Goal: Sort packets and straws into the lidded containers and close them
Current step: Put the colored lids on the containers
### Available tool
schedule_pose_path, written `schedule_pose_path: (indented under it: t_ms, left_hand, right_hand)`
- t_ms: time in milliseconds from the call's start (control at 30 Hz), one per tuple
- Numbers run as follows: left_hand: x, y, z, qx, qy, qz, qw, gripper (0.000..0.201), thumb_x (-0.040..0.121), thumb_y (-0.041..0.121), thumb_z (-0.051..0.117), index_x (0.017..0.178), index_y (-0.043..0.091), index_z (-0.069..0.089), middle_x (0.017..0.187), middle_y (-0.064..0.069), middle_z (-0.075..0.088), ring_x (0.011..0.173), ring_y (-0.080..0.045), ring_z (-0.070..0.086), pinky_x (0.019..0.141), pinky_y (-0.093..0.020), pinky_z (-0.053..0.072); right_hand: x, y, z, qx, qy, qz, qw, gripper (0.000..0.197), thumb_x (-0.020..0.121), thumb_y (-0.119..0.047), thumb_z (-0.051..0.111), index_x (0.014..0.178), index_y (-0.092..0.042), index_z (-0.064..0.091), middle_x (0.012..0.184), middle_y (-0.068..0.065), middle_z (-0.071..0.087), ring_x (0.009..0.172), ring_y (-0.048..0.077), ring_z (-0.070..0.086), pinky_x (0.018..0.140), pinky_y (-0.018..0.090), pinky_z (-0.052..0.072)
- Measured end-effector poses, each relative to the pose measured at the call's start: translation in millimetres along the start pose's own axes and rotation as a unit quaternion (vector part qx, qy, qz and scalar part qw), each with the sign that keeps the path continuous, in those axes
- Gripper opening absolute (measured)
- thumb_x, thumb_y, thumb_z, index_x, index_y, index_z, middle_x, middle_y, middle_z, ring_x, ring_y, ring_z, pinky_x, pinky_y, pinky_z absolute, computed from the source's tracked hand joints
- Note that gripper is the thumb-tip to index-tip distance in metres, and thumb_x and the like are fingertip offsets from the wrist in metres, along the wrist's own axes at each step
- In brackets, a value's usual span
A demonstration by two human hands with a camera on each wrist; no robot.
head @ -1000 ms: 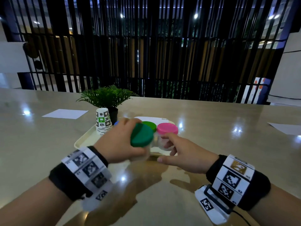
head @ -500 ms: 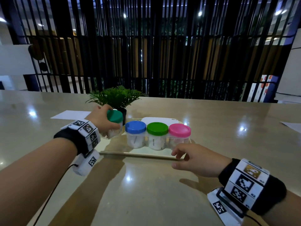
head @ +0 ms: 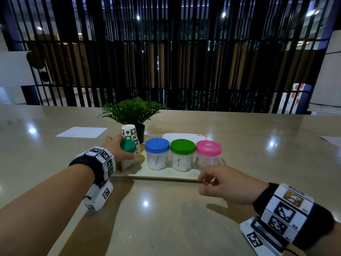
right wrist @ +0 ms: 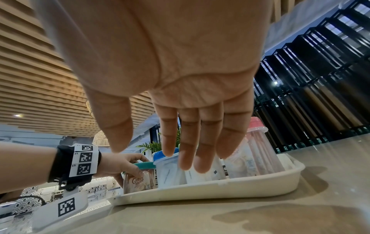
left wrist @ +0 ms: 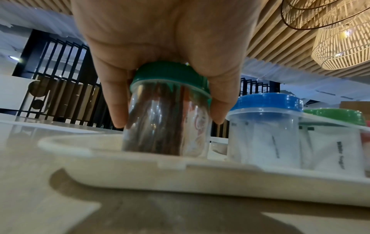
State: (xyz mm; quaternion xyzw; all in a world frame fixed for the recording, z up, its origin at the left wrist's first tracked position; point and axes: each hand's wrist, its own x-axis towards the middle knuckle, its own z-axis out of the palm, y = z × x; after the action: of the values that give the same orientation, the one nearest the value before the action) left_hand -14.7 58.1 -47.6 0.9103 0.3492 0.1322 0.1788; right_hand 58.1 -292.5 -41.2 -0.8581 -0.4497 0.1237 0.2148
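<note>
My left hand (head: 115,147) grips a clear container with a teal lid (head: 127,145) from above, at the left end of the white tray (head: 162,176). The left wrist view shows fingers (left wrist: 115,101) and thumb around the teal-lidded container (left wrist: 168,123), its base down inside the tray's rim (left wrist: 140,172), brown packets inside. Blue-lidded (head: 157,147), green-lidded (head: 182,147) and pink-lidded (head: 208,148) containers stand in a closed row beside it, holding white packets. My right hand (head: 223,182) hovers at the tray's front right corner, holding nothing, fingers (right wrist: 188,139) straight.
A stack of paper cups (head: 129,133) and a small potted plant (head: 131,111) stand just behind the tray's left end. A flat white lid (head: 184,137) lies at the tray's back. Paper sheets lie far left (head: 82,132) and far right (head: 332,140) on the table.
My left hand carried the teal-lidded container from in front of the tray to its left end and lowered it there. My right hand stayed near the tray's front right corner.
</note>
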Motion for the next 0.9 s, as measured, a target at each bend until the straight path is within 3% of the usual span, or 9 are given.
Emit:
schedule_pose_path:
  t_ms: [267, 700, 900]
  left_hand:
    - [1.4, -2.7, 3.8, -0.002, -0.016, -0.005, 1.0, 0.092, 0.067, 0.041, 0.084, 0.142, 0.024, 0.035, 0.128, -0.013, 0.039, 0.112, -0.03, 0.051, 0.098, -0.039, 0.044]
    - [-3.4, -3.5, 3.4, 0.033, -0.023, 0.008, 0.999, 0.095, 0.068, 0.05, 0.08, 0.145, 0.026, 0.031, 0.129, -0.011, 0.041, 0.114, -0.028, 0.051, 0.099, -0.039, 0.044]
    - [-9.0, 0.4, 0.5, 0.047, 0.006, 0.032, 0.998, 0.091, 0.07, 0.057, 0.076, 0.143, 0.023, 0.035, 0.132, -0.01, 0.041, 0.114, -0.027, 0.051, 0.098, -0.04, 0.047]
  right_hand:
    - [1.7, 0.0, -0.3, 0.002, -0.002, 0.005, 1.0, 0.028, 0.083, -0.048, 0.066, 0.106, -0.036, 0.058, 0.099, -0.015, 0.059, 0.086, -0.001, 0.054, 0.074, 0.015, 0.04]
    - [5.8, 4.3, -1.2, 0.022, -0.008, 0.004, 1.0, 0.029, 0.082, -0.049, 0.068, 0.105, -0.036, 0.058, 0.099, -0.011, 0.061, 0.079, -0.001, 0.056, 0.071, 0.018, 0.044]
    - [8.4, 2.5, -1.2, 0.009, -0.01, 0.001, 1.0, 0.026, 0.082, -0.047, 0.068, 0.103, -0.034, 0.058, 0.099, -0.01, 0.062, 0.078, -0.001, 0.056, 0.073, 0.019, 0.046]
